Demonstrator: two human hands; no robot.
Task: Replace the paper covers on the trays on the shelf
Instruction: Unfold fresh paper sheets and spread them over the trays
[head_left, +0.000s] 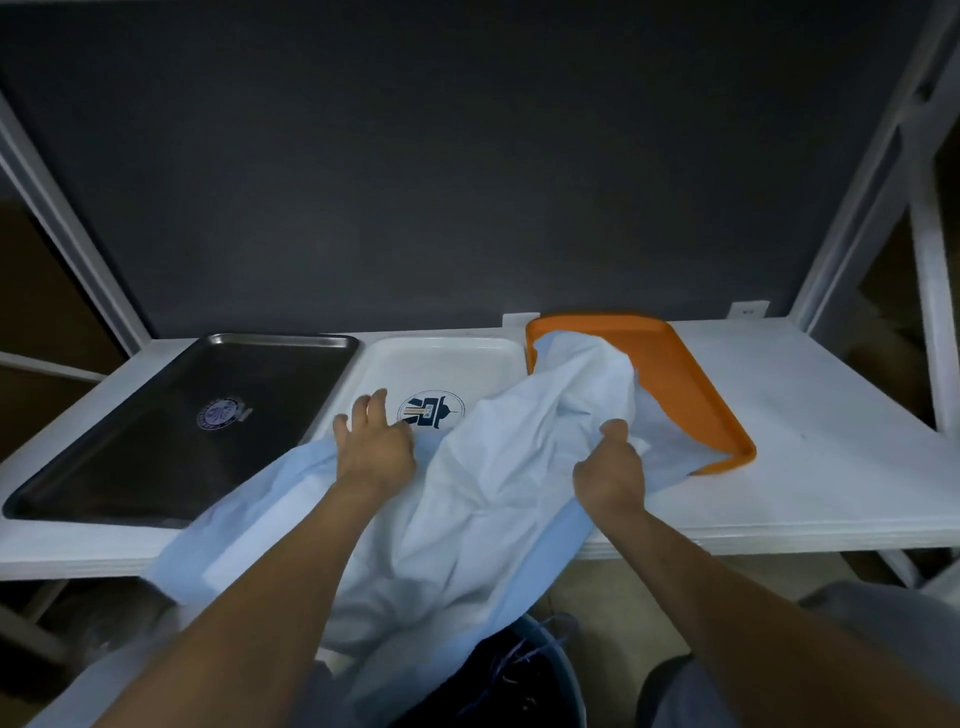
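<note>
Three trays line the shelf (831, 441): dark tray (156, 415) bare, white tray (441, 364) mostly bare, orange tray (691, 395) half under crumpled paper (493, 493). Right hand (610, 467) clutches that paper; left hand (371, 447) rests on it, fingers spread (holding nothing). Stripping looks nearly done; no fresh covers laid yet.

Paper (519, 467) hides the white tray's (441, 358) near half, part of the orange tray (691, 395); dark tray's (156, 441) logo (221, 414) unreadable; bin (519, 670) cut off.
</note>
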